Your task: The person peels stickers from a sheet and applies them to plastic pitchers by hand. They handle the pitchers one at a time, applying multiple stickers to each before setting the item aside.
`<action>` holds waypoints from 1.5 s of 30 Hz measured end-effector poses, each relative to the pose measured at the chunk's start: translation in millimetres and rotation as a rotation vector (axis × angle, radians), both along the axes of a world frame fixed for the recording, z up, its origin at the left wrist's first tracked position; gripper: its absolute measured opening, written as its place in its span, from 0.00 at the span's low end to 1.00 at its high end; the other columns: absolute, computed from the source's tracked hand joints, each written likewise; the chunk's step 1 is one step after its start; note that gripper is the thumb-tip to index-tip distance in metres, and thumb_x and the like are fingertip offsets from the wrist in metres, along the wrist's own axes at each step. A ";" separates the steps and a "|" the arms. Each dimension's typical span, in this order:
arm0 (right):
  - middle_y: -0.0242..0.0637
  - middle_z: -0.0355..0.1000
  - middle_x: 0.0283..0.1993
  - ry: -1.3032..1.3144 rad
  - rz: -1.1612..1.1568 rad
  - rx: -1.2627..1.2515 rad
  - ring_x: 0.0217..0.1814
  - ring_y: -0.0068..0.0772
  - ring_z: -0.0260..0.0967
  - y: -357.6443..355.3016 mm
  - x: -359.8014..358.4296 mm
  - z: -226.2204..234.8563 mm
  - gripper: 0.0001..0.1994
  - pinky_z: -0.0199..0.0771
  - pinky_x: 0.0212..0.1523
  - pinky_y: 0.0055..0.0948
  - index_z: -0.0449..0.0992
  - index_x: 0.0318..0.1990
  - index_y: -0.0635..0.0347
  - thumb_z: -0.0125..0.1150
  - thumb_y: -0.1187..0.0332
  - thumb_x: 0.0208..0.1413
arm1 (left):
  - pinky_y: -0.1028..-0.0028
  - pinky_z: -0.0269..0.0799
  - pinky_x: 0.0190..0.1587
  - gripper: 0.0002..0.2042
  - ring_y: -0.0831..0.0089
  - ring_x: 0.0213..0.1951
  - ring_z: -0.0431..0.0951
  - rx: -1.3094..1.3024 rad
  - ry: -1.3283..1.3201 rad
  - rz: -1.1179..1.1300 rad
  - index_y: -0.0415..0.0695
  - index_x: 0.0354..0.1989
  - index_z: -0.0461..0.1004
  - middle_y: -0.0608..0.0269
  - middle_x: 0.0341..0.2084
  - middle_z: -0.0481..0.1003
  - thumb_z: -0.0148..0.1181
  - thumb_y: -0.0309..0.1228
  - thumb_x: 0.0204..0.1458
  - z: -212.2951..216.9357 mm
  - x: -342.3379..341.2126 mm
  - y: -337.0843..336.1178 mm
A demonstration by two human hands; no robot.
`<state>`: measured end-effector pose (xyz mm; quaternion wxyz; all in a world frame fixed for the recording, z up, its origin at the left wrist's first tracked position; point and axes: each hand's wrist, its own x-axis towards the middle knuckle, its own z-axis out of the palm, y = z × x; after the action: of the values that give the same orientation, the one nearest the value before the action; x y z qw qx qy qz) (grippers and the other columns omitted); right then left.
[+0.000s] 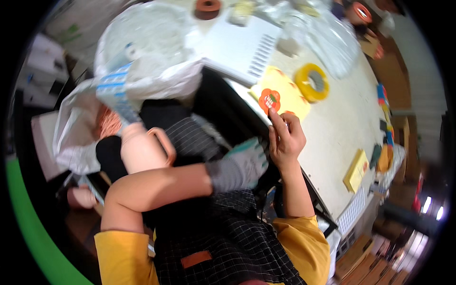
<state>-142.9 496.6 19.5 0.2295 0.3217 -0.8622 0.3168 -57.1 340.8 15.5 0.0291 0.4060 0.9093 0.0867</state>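
Sticker (pixel 269 100) seems partly hidden by right hand (pixel 289 140).

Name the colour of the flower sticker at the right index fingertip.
The flower sticker is orange-red with white and green markings, shown in the head view.

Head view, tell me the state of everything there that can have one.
Orange flower-shaped sticker, unclear whether peeled
Right hand, bare, index fingertip at the sticker
Left hand, gloved
Peach handled jug, partly hidden
Yellow tape roll, lying flat
White sack, open

Tape roll (pixel 302 81) on table (pixel 332 137), right of sticker sheet (pixel 288 91).
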 end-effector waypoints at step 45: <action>0.36 0.73 0.37 -0.224 1.180 0.365 0.31 0.40 0.75 -223.5 100.2 20.3 0.26 0.78 0.32 0.36 0.81 0.61 0.53 0.74 0.56 0.55 | 0.51 0.70 0.64 0.37 0.46 0.62 0.73 0.363 0.173 1.358 0.37 0.68 0.71 0.43 0.64 0.71 0.69 0.44 0.50 -38.4 263.8 -131.7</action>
<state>-42.7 273.1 39.8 -0.1345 0.7422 -0.5987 0.2696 206.8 209.1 -22.8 -0.1718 -0.2467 0.9318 0.2032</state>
